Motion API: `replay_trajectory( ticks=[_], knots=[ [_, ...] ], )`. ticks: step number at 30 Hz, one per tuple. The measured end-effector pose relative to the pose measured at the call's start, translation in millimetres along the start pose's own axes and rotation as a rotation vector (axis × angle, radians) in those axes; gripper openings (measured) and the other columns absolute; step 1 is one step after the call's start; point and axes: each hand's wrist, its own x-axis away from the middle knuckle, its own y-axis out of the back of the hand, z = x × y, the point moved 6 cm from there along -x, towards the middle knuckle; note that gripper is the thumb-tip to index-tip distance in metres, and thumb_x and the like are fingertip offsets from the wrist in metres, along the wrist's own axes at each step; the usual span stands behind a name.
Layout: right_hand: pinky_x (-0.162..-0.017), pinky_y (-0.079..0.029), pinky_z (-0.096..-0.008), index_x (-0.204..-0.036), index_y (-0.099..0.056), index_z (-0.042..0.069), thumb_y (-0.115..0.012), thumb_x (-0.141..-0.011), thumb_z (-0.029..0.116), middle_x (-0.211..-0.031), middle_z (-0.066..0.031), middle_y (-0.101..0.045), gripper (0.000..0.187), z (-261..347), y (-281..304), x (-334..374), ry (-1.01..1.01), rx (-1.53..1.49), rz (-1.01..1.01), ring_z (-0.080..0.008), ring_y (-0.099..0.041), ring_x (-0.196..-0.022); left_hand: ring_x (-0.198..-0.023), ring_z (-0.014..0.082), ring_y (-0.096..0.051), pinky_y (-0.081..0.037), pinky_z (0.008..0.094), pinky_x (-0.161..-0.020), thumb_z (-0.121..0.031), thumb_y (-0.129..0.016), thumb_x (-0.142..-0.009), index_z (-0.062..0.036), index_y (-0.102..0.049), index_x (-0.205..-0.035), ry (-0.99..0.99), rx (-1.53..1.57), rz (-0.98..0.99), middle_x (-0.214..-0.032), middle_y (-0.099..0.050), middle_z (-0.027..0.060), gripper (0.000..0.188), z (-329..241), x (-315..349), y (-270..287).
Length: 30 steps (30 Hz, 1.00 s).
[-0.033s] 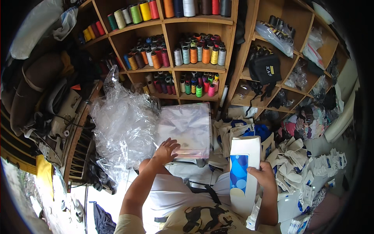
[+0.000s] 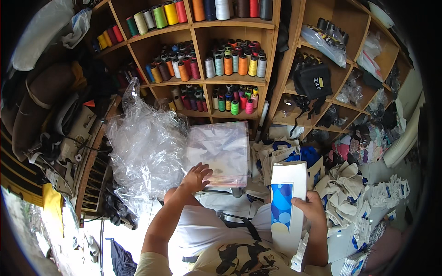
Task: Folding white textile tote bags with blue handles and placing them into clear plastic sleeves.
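Right hand (image 2: 314,208) closed around edge of white packet (image 2: 286,212), thumb on front, probably keeping it steady by right thigh (image 2: 261,220). Left hand (image 2: 197,177) open, fingers spread, gripping nothing visible, at near-left corner of plastic bags (image 2: 218,149), perhaps flattening stack.

Two bare hands: one left hand (image 2: 198,177) toward 7 o'clock, one right hand (image 2: 311,206) toward 4. One white oblong pack (image 2: 289,216) with a blue, circle-patterned panel, between 4 and 5. One flat stack of clear plastic sheets (image 2: 218,149) at the dial's centre; one crumpled heap of clear plastic film (image 2: 147,152) at 9. Six tall multicoloured thread cones (image 2: 223,9) at 12, six more at 11; below the 12 o'clock six, seven smaller thread spools (image 2: 236,63) form a front row, those behind too crowded to count. One black fabric pouch (image 2: 311,80) at 2.
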Motion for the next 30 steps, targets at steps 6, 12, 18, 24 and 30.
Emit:
replay_trajectory(
  ticks=[6, 12, 18, 24, 30],
  knots=[
    [-0.067, -0.05, -0.0252, -0.095, -0.071, -0.002, -0.074, -0.079, 0.012, -0.082, -0.005, -0.07, 0.022, -9, -1, 7, -0.021, -0.006, 0.014, -0.0097, -0.063, -0.072, -0.118, 0.0353, -0.051, -0.048, 0.0475, -0.092, -0.024, -0.064, -0.085, -0.0237, -0.061, -0.123, 0.145, -0.204, 0.068, -0.135, -0.052, 0.0035, 0.038, 13, -15, 5],
    [-0.067, -0.05, -0.0254, -0.094, -0.071, -0.002, -0.074, -0.079, 0.012, -0.082, -0.0051, -0.07, 0.022, -9, 3, 8, -0.036, -0.022, -0.011, -0.01, -0.063, -0.072, -0.102, 0.0348, -0.056, -0.048, 0.0451, -0.088, -0.037, -0.069, -0.082, -0.0252, -0.06, -0.123, 0.227, -0.349, 0.061, -0.121, -0.057, 0.0071, 0.044, -8, -26, 16],
    [-0.067, -0.05, -0.0251, -0.095, -0.071, -0.003, -0.074, -0.078, 0.011, -0.082, -0.0047, -0.07, 0.021, -10, 6, 8, -0.025, -0.047, -0.012, -0.0098, -0.063, -0.072, -0.107, 0.0315, -0.055, -0.044, 0.0455, -0.094, -0.038, -0.073, -0.079, -0.0231, -0.065, -0.117, 0.169, -0.27, 0.13, -0.117, -0.059, 0.0075, 0.042, -5, -33, 11],
    [-0.067, -0.05, -0.0245, -0.095, -0.071, -0.003, -0.075, -0.079, 0.012, -0.083, -0.0047, -0.07, 0.022, -10, 3, 8, -0.011, -0.044, -0.001, -0.0095, -0.063, -0.072, -0.117, 0.0284, -0.051, -0.041, 0.0434, -0.1, -0.034, -0.076, -0.076, -0.021, -0.068, -0.109, -0.095, 0.056, 0.068, -0.125, -0.058, 0.0044, 0.036, -17, -56, -3],
    [-0.066, -0.05, -0.0247, -0.094, -0.071, -0.002, -0.076, -0.078, 0.015, -0.082, -0.0049, -0.07, 0.024, -16, 3, 9, 0.0, -0.021, 0.019, -0.0094, -0.063, -0.071, -0.117, 0.0306, -0.048, -0.038, 0.047, -0.101, -0.034, -0.076, -0.075, -0.0238, -0.07, -0.101, 0.093, 0.008, 0.163, -0.116, -0.061, -0.0002, 0.028, -7, -67, -22]
  ],
)
